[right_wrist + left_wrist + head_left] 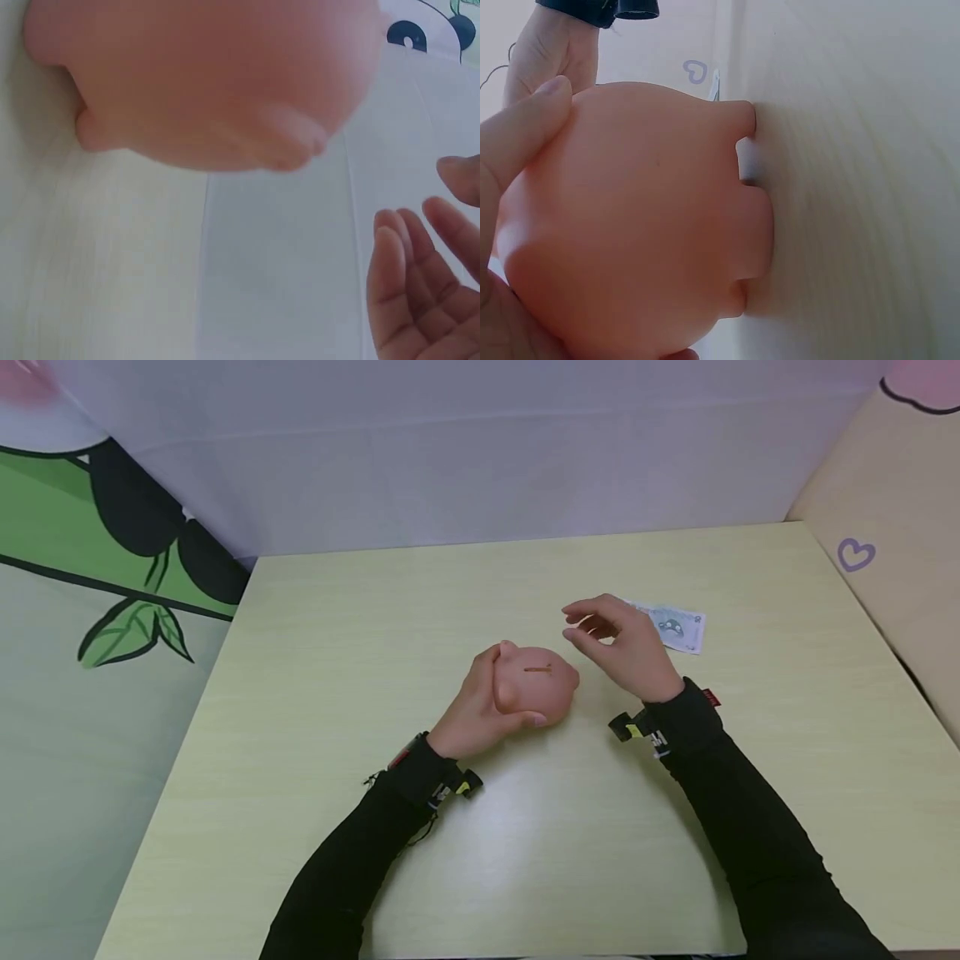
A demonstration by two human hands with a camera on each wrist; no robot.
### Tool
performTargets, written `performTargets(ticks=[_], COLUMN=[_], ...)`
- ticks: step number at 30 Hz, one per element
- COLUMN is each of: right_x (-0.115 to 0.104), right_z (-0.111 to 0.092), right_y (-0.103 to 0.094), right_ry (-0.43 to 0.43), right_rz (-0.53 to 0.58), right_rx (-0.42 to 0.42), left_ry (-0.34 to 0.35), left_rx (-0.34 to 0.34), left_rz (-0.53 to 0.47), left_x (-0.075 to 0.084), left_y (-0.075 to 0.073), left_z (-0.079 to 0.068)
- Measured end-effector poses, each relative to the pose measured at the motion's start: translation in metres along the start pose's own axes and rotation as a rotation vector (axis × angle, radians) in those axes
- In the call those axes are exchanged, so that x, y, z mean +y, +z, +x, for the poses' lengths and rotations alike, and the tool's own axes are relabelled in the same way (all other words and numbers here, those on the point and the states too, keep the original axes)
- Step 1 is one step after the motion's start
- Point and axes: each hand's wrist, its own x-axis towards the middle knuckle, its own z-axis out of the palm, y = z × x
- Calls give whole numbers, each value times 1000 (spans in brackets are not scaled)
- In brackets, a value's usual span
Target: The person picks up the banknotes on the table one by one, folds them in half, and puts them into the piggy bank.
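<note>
A round pink piggy bank [534, 697] stands on its short feet on the table, a narrow coin slot [537, 669] along its back. My left hand [474, 714] grips it from the left, thumb along the near side. Just right of the pig, my right hand [632, 647] is raised with loosely bent fingers and nothing between them. In the right wrist view, a gap separates those fingers [390, 262] from the piggy bank [225, 75]. A pale banknote with a blue print [681, 628] lies flat behind the right hand, which covers its left end.
The light wooden table [360, 635] ends at a pale cloth wall [480, 477] at the back. Printed panels border its left and right sides, the right one with a purple heart [856, 555]. Each wrist wears a black band with a small camera [628, 727].
</note>
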Motion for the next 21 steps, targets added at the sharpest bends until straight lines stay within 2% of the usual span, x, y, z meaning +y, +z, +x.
performTargets(ticks=[5,9,15,21], right_x=[2,9,26,52], right_z=[-10,-12,-12,-6], right_y=[-8,-19,-43,-68], right_ry=[127,206,344,455], right_rz=[70,74,-19,-68], right_rx=[61,86,21,-10], left_ry=[7,11,17,11], left_rx=[-9,-11,-8,7], left_rz=[-6,-7,-13,-20], left_x=[-3,-3,-1,1], left_y=[-2,-3,-3,0], left_z=[-10,-12,-13,-5])
